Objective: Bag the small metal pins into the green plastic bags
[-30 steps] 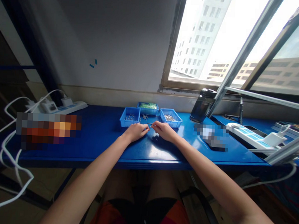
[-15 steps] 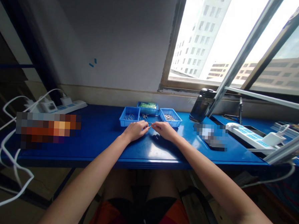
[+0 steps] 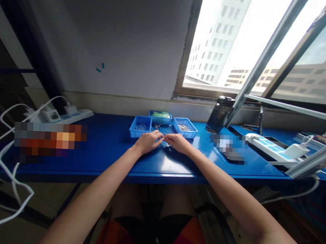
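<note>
My left hand [image 3: 149, 142] and my right hand [image 3: 177, 142] meet fingertip to fingertip just above the blue table. Both are closed in a pinch, and whatever lies between the fingers is too small to make out. Behind my left hand is a blue bin [image 3: 132, 132] with a few small metal pieces in it. A second blue bin [image 3: 191, 133], behind my right hand, holds many small metal parts [image 3: 183, 127]. Between these bins several loose metal pieces [image 3: 157, 126] lie on the table. Farther back, a third blue bin [image 3: 167, 121] contains green packets [image 3: 160, 115].
A dark bottle [image 3: 219, 114] stands at the back right, near a slanted metal post [image 3: 264, 60]. Power strips [image 3: 271, 147] with white plugs lie at right and left. White cables [image 3: 11, 172] hang over the left side. A partly blurred phone-like object [image 3: 232, 156] rests on the right.
My fingertips have shifted slightly against each other, the left fingers a little higher. The view has drifted very slightly. The bins stay in place.
</note>
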Available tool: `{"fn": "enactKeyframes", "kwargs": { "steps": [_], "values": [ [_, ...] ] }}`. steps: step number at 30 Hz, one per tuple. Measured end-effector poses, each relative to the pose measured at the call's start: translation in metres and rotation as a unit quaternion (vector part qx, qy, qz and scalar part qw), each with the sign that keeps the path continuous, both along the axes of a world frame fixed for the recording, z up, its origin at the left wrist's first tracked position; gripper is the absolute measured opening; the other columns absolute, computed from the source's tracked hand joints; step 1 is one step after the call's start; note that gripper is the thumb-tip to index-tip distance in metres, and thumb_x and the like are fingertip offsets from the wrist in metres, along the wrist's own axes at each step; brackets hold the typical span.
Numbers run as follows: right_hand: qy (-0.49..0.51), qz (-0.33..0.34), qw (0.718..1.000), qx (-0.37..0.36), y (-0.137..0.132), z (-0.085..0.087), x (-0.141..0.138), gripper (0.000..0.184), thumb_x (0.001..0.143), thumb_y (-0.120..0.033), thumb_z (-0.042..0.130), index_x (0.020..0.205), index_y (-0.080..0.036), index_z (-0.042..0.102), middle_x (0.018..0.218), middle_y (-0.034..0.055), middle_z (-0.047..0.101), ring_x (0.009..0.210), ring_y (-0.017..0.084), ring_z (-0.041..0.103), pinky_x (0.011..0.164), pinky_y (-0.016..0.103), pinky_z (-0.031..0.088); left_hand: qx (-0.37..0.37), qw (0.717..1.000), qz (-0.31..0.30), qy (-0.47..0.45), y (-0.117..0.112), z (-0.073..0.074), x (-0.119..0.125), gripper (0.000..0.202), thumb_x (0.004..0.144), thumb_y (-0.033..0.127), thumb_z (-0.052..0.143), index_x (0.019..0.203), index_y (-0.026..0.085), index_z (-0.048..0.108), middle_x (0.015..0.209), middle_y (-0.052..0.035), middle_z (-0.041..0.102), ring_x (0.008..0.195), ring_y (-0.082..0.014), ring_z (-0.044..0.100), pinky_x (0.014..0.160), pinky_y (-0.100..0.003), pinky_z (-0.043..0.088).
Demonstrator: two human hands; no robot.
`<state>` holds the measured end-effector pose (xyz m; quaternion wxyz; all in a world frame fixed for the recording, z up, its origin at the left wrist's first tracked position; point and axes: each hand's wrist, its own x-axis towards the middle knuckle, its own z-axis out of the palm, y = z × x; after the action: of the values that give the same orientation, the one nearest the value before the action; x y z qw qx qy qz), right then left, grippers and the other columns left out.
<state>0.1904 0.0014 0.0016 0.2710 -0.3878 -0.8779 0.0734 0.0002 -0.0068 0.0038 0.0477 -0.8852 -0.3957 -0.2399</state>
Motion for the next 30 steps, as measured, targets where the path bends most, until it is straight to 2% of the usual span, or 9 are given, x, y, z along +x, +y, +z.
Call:
{"fn": "enactKeyframes", "kwargs": {
  "steps": [4, 9, 15, 21, 30],
  "values": [
    [-0.011, 0.021, 1.0, -0.005, -0.0005, -0.0004, -0.0007, 0.023, 0.086, -0.026, 0.045, 0.081, -0.014, 0.064, 0.067, 0.002, 0.061, 0.059, 0.009, 0.049, 0.059, 0.019, 0.035, 0.012, 1.0, -0.005, 0.008, -0.003, -0.0002, 0.0022, 0.024, 0.088, 0.031, 0.038, 0.1, 0.022, 0.057, 0.099, -0.0024, 0.058, 0.078, -0.014, 0.06, 0.063, -0.022, 0.044],
    [-0.011, 0.006, 1.0, -0.026, -0.0033, 0.002, -0.0014, 0.017, 0.083, -0.024, 0.05, 0.081, -0.014, 0.064, 0.063, 0.0005, 0.059, 0.056, 0.008, 0.047, 0.057, 0.019, 0.034, 0.013, 1.0, -0.017, -0.008, -0.0059, 0.0018, 0.004, 0.019, 0.085, 0.028, 0.041, 0.096, 0.021, 0.055, 0.103, -0.0027, 0.057, 0.074, -0.0122, 0.059, 0.061, -0.021, 0.043],
    [0.009, -0.012, 0.998, -0.054, -0.0045, 0.0024, -0.0005, 0.019, 0.081, -0.027, 0.052, 0.093, -0.016, 0.063, 0.061, -0.0006, 0.058, 0.055, 0.009, 0.05, 0.057, 0.019, 0.036, 0.008, 1.0, 0.01, 0.002, -0.0064, 0.0032, 0.0034, 0.014, 0.082, 0.025, 0.044, 0.09, 0.02, 0.053, 0.082, -0.0018, 0.061, 0.069, -0.0143, 0.059, 0.06, -0.023, 0.043],
    [0.057, 0.013, 0.996, -0.068, -0.0065, 0.0067, 0.0011, 0.03, 0.083, -0.038, 0.049, 0.097, -0.014, 0.061, 0.058, -0.0021, 0.053, 0.053, 0.008, 0.044, 0.054, 0.019, 0.035, 0.007, 1.0, 0.019, -0.002, -0.0051, 0.0039, 0.002, 0.014, 0.083, 0.027, 0.042, 0.088, 0.02, 0.053, 0.083, -0.0019, 0.06, 0.072, -0.0151, 0.059, 0.062, -0.023, 0.042],
    [0.023, 0.016, 0.999, -0.047, -0.0059, 0.0046, 0.0016, 0.03, 0.085, -0.036, 0.044, 0.084, -0.013, 0.063, 0.056, -0.0009, 0.053, 0.051, 0.008, 0.042, 0.052, 0.019, 0.033, -0.004, 1.0, 0.015, 0.006, -0.0016, 0.0011, 0.0011, 0.021, 0.086, 0.031, 0.04, 0.094, 0.021, 0.056, 0.089, -0.0031, 0.061, 0.075, -0.0164, 0.06, 0.063, -0.025, 0.043]
  ]
}}
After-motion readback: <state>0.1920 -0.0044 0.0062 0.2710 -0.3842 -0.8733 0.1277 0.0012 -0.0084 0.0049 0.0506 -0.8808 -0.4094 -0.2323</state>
